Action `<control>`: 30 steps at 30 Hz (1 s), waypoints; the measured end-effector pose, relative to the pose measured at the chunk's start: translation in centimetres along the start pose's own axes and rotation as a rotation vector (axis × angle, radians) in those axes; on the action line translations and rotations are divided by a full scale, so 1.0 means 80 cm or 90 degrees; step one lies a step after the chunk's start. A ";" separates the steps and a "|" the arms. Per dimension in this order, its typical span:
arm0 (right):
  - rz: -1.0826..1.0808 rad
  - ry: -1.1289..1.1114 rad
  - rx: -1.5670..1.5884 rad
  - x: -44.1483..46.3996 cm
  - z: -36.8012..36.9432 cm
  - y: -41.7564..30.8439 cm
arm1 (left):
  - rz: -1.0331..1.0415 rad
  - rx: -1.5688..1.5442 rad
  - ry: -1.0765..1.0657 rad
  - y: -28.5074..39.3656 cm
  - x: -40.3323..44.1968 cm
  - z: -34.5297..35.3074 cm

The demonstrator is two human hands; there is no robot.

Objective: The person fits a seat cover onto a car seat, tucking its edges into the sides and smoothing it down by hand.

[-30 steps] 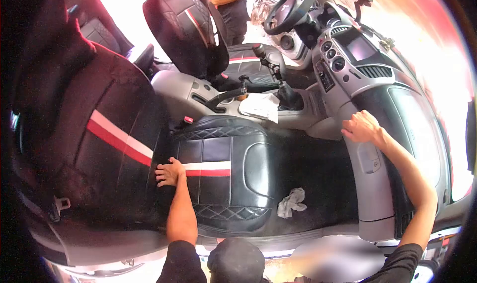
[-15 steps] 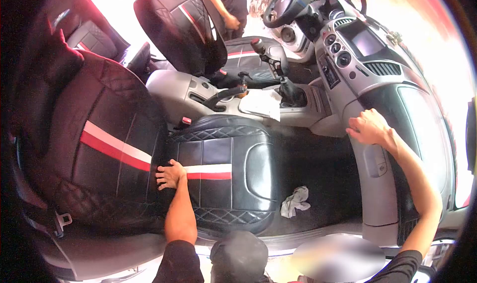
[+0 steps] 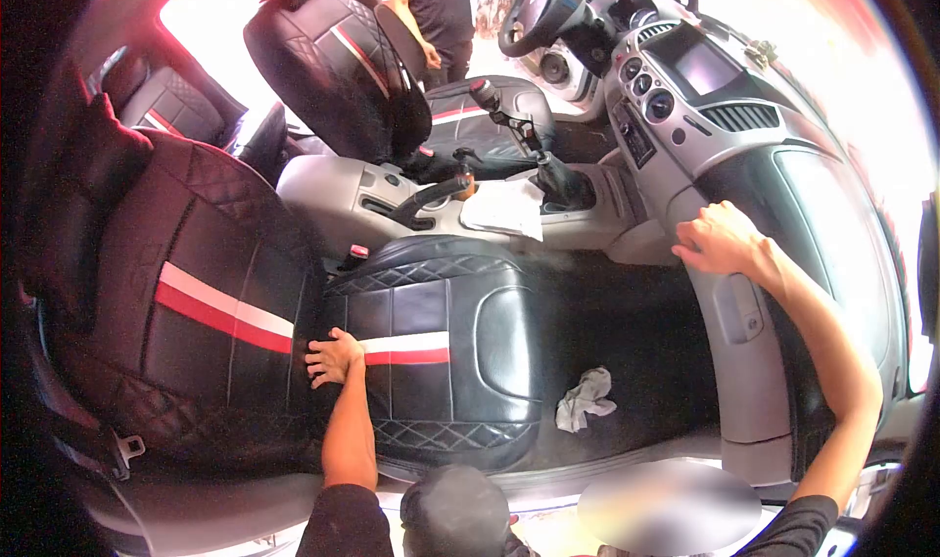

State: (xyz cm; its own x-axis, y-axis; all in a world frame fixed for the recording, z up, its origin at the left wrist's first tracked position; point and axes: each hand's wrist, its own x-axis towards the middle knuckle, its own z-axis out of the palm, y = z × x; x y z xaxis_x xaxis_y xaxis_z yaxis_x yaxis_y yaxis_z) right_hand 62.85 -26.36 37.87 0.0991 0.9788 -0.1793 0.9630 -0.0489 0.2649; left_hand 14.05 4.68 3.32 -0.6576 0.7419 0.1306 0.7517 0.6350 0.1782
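My left hand (image 3: 334, 357) lies with spread fingers where the black seat cushion (image 3: 411, 307) meets the seat backrest (image 3: 206, 254). A white and red stripe crosses both seat parts. On the right, my right hand (image 3: 720, 240) is closed and rests at the edge of the grey dashboard (image 3: 676, 180), above the glove box latch (image 3: 739, 312). Its fingers are curled, and whether anything is inside them is hidden. A crumpled whitish cloth (image 3: 586, 399) lies on the dark floor between the seat and the dashboard.
A white cloth (image 3: 501, 208) lies on the centre console (image 3: 333, 190) beside the handbrake (image 3: 431, 200) and gear lever (image 3: 563, 180). Beyond are the driver's seat (image 3: 338, 72), the steering wheel (image 3: 534, 28) and a person (image 3: 438, 14) standing outside. A dark cap (image 3: 456, 513) shows at the bottom.
The view has shifted slightly, so the interior appears moved. Both my hands keep nearly the same places and poses. The person beyond the driver's seat has lowered an arm.
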 end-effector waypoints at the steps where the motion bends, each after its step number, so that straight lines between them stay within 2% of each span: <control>1: -0.003 0.009 0.005 -0.001 0.000 0.000 | -0.003 0.003 -0.002 0.000 -0.001 0.000; 6: -0.001 -0.001 -0.002 0.000 -0.009 -0.007 | -0.003 0.009 0.011 0.000 0.002 0.006; 21: 0.058 0.145 -0.038 0.007 -0.006 0.003 | -0.010 0.030 0.009 0.001 0.003 0.008; 24: 0.088 0.121 -0.039 0.009 -0.004 0.007 | -0.008 0.028 0.007 0.002 0.001 0.004; 27: 0.050 0.134 -0.064 0.009 0.001 0.013 | -0.014 0.043 -0.031 0.002 0.004 0.003; 30: 0.050 0.118 -0.069 0.008 0.000 0.012 | -0.008 0.023 0.001 0.002 0.000 0.000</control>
State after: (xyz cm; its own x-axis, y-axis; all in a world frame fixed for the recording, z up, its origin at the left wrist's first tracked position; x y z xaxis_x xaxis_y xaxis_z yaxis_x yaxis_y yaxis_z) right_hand 63.87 -25.76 38.05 0.1155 0.9931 0.0200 0.9204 -0.1146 0.3739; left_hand 14.18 4.76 3.32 -0.6667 0.7339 0.1299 0.7450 0.6512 0.1446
